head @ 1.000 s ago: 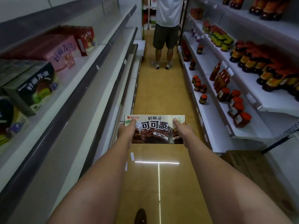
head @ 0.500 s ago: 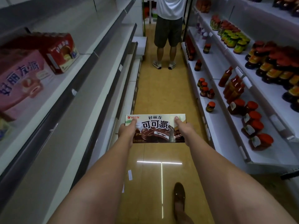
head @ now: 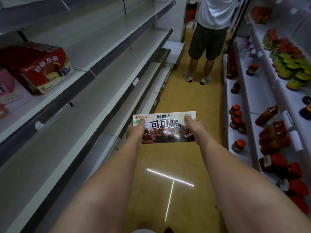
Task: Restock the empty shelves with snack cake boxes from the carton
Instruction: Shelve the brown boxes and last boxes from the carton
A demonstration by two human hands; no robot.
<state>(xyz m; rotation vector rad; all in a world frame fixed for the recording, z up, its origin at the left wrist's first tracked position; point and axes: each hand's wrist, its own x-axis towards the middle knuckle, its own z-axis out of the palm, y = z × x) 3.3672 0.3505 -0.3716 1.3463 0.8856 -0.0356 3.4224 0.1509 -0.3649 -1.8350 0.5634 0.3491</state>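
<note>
Now I hold the chocolate cake box (head: pixel 165 127) out in front of me over the aisle floor (head: pixel 190 101), my left hand (head: pixel 135 134) gripping its left end and my right hand (head: pixel 193 126) its right, thumbs on its face. Left of the box run grey shelves (head: pixel 94 91); a red cake box (head: pixel 45 69) sits on an upper one.

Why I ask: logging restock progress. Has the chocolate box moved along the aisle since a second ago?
Yes: the chocolate box went forward down the aisle, drawing nearer the red box on the left shelf.
</note>
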